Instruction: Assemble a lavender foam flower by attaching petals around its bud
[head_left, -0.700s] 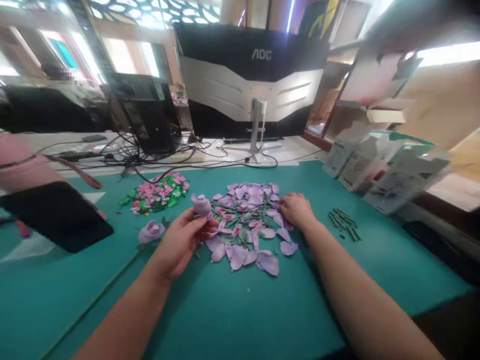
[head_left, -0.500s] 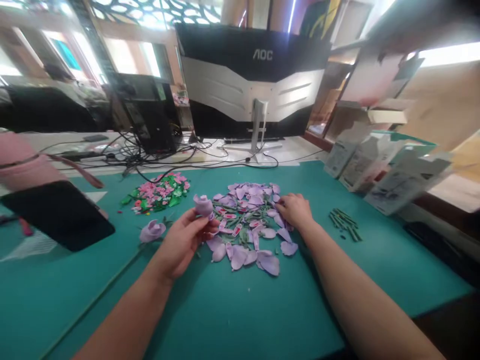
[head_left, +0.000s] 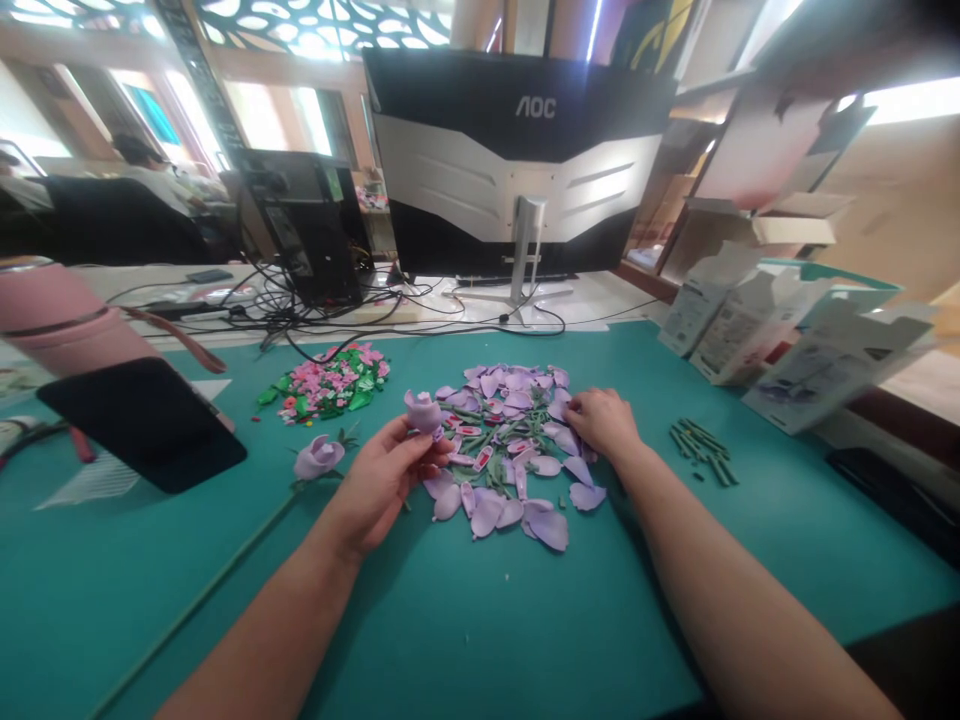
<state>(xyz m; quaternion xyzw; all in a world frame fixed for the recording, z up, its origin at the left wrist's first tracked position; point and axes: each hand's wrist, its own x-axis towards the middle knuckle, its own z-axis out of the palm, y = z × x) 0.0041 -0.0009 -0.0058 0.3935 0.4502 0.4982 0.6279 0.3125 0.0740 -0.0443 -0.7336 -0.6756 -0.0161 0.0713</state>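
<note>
My left hand (head_left: 382,480) is closed round a purple flower bud (head_left: 424,411), held just above the teal mat (head_left: 487,630). My right hand (head_left: 604,422) rests with curled fingers on the right side of a heap of loose purple petals (head_left: 510,450) mixed with green stems and small pink pieces. What its fingers hold is hidden. A finished purple flower (head_left: 319,457) on a long green stem lies left of my left hand.
A pile of pink and green pieces (head_left: 330,382) lies at the back left. Short green sticks (head_left: 701,447) lie to the right. A black phone (head_left: 142,425), a pink bottle (head_left: 67,320), a monitor (head_left: 517,165), cables and cardboard boxes (head_left: 787,320) ring the mat.
The camera shifted slightly, so everything sits a bit to the right and lower. Both hands keep their places relative to the petals.
</note>
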